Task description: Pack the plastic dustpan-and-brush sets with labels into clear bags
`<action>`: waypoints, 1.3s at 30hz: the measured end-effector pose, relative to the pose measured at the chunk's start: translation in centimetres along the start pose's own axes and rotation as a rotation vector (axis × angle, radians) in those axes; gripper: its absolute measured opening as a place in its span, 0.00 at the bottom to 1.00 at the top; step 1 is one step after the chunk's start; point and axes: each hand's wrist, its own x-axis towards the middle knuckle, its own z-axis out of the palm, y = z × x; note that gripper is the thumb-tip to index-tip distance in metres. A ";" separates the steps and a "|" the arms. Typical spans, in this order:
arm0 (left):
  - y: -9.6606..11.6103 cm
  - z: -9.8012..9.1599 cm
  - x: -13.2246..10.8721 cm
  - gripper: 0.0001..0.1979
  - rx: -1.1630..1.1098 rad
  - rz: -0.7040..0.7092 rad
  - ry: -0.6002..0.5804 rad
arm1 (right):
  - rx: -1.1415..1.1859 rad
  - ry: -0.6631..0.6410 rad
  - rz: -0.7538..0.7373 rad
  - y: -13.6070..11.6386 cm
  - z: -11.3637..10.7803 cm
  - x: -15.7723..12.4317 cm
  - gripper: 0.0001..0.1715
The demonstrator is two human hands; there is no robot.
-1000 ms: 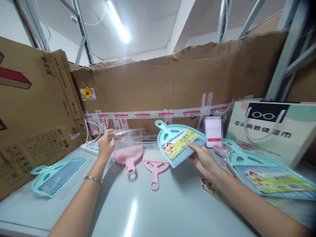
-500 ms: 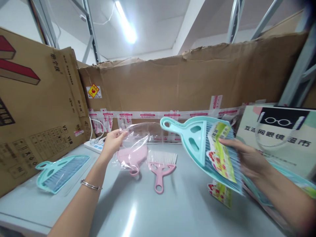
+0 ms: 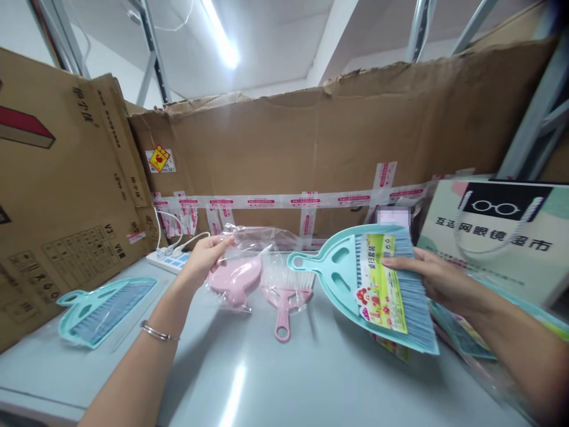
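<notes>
My left hand point(image 3: 205, 256) pinches the edge of a clear plastic bag point(image 3: 262, 240) that drapes over a pink dustpan point(image 3: 234, 277) on the grey table point(image 3: 284, 373). A pink hand brush point(image 3: 285, 296) lies just right of the pan, partly under the bag. My right hand point(image 3: 438, 279) grips a teal dustpan-and-brush set point(image 3: 373, 284) with a colourful label card, held tilted above the table with its handle pointing left towards the bag.
Another teal dustpan set point(image 3: 104, 305) lies at the left. Tall cardboard boxes point(image 3: 311, 148) wall the back and left. A white power strip point(image 3: 166, 258) sits near the back. A printed paper bag point(image 3: 502, 237) and more packaged sets point(image 3: 462, 335) are on the right.
My right hand has lowered the teal set and turned it flatter, nearer the bag. My left hand has drawn the bag further right, over the pink brush's bristles.
</notes>
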 end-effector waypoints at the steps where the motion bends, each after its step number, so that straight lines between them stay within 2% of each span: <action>1: 0.0 0.0 0.0 0.19 -0.017 -0.014 -0.019 | 0.001 -0.006 -0.002 0.1 0.0 0.0 0.17; 5: -0.3 0.6 -0.1 0.19 -0.049 -0.043 -0.100 | 0.050 -0.078 -0.020 1.1 0.9 0.4 0.15; 10: -0.8 2.6 -0.7 0.19 -0.071 -0.093 -0.232 | 0.117 -0.191 0.010 2.4 2.8 0.5 0.14; 14: -1.6 4.4 -1.4 0.18 -0.132 -0.158 -0.362 | 0.059 -0.181 -0.056 2.9 3.6 0.6 0.13; 18: -2.0 5.6 -1.9 0.18 -0.203 -0.262 -0.474 | -0.031 -0.200 -0.136 3.1 4.0 0.5 0.17; 21: -1.8 5.9 -2.4 0.19 -0.193 -0.273 -0.491 | -0.035 -0.297 -0.165 3.6 4.7 0.3 0.19; 24: -1.4 5.7 -2.8 0.22 -0.144 -0.288 -0.529 | 0.005 -0.373 -0.090 4.5 5.6 0.1 0.20; 26: -0.9 5.2 -3.0 0.24 -0.215 -0.335 -0.586 | 0.075 -0.372 -0.022 4.9 6.2 -0.1 0.20; 28: -0.4 4.7 -3.0 0.28 -0.377 -0.348 -0.623 | 0.166 -0.329 0.022 5.1 6.6 -0.2 0.19; 30: -0.1 4.3 -2.6 0.34 -0.547 -0.300 -0.607 | 0.250 -0.263 0.045 5.0 6.8 -0.3 0.17; 33: -0.3 4.0 -1.8 0.40 -0.652 -0.230 -0.527 | 0.370 -0.160 0.036 4.8 6.8 -0.2 0.13; 37: -1.5 4.4 -1.0 0.39 -0.746 -0.199 -0.318 | 0.483 -0.058 0.006 4.7 6.8 0.3 0.11; 39: -1.9 5.3 -1.3 0.39 -0.818 -0.203 -0.271 | 0.540 -0.011 -0.025 4.8 6.8 0.5 0.14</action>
